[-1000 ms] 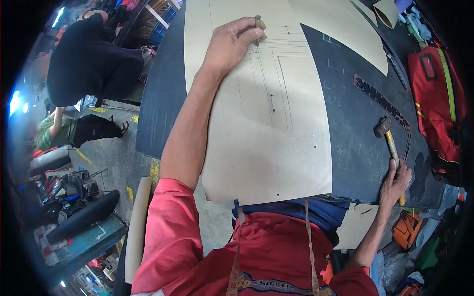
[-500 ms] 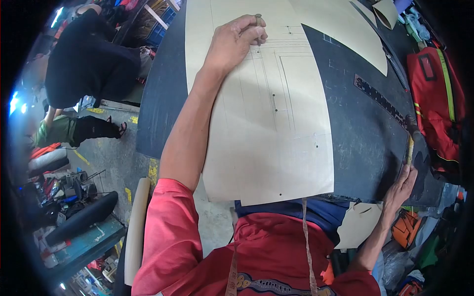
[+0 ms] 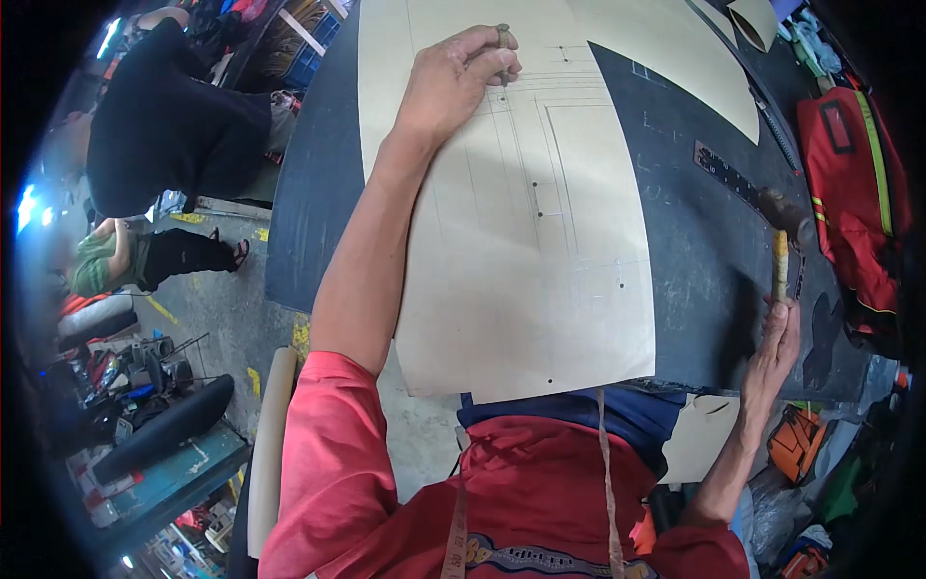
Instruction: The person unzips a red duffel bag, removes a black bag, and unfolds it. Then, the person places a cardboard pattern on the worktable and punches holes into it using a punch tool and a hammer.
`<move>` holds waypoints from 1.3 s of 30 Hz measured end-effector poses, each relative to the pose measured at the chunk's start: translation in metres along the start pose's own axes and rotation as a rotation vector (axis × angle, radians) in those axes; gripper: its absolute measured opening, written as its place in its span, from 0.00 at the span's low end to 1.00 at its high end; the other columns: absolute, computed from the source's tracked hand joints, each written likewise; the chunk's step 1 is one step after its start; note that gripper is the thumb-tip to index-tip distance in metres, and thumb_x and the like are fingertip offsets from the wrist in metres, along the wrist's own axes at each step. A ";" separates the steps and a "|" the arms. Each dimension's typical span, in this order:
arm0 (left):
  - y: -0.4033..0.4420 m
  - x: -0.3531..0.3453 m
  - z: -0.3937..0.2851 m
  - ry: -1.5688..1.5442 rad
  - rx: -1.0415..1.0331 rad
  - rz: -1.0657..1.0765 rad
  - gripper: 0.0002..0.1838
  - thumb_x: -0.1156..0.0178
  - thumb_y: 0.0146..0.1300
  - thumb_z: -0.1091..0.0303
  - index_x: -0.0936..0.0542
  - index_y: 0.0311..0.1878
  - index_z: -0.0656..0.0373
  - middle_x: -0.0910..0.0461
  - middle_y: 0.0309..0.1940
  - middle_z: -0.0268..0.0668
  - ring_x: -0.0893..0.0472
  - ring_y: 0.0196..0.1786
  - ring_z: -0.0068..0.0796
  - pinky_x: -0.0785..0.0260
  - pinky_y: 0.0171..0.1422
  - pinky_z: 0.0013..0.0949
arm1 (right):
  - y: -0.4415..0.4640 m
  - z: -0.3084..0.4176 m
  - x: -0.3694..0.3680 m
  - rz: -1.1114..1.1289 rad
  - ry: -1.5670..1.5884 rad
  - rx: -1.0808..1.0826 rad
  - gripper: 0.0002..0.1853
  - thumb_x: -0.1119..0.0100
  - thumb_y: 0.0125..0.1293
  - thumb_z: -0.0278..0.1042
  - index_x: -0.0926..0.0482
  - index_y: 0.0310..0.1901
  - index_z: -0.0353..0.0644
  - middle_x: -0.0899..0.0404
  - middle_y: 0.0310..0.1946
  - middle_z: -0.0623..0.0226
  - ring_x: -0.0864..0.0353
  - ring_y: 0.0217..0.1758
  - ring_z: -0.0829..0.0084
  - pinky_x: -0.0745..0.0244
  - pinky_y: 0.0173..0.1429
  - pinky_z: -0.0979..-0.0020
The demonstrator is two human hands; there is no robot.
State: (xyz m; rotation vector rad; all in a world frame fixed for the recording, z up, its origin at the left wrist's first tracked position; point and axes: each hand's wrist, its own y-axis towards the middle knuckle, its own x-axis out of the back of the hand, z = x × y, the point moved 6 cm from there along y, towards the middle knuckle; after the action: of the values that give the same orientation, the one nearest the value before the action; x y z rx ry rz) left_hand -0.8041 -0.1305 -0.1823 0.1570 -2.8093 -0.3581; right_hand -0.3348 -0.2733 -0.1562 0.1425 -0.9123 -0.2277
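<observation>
Black ruler lies partly behind hammer, near 1 red bag.

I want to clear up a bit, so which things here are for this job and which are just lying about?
In the job:
- likely a punch, held in the left hand over the sheet
- hammer, in the right hand
- lined sheet

Probably just lying about:
- red bag
- orange bag

Ruler: unclear; not in hand.
</observation>
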 end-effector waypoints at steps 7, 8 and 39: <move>-0.001 -0.001 0.000 0.081 0.000 -0.016 0.10 0.38 0.75 0.69 0.15 0.51 0.66 0.12 0.39 0.33 0.15 0.43 0.19 0.22 0.54 0.25 | 0.017 0.042 -0.028 0.195 0.450 -0.238 0.25 0.55 0.85 0.57 0.21 0.44 0.40 0.31 0.30 0.75 0.33 0.33 0.82 0.38 0.37 0.75; -0.001 -0.001 -0.001 0.080 -0.002 -0.017 0.10 0.38 0.75 0.69 0.15 0.51 0.66 0.12 0.39 0.33 0.15 0.43 0.19 0.22 0.54 0.25 | 0.021 0.054 -0.034 0.275 0.455 -0.167 0.24 0.54 0.85 0.56 0.21 0.45 0.40 0.30 0.29 0.74 0.32 0.30 0.83 0.37 0.35 0.76; -0.005 -0.002 -0.006 0.035 -0.021 -0.078 0.12 0.35 0.69 0.65 0.13 0.48 0.62 0.11 0.35 0.39 0.15 0.38 0.27 0.23 0.52 0.31 | 0.099 0.275 -0.045 0.035 0.148 0.713 0.19 0.47 0.83 0.46 0.24 0.45 0.34 0.33 0.21 0.52 0.37 0.23 0.59 0.34 0.33 0.57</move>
State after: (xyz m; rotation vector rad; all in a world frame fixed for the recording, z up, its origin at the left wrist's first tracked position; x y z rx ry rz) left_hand -0.8004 -0.1364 -0.1789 0.2665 -2.7698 -0.3986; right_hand -0.5669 -0.1734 -0.0032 0.7914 -0.8145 0.1503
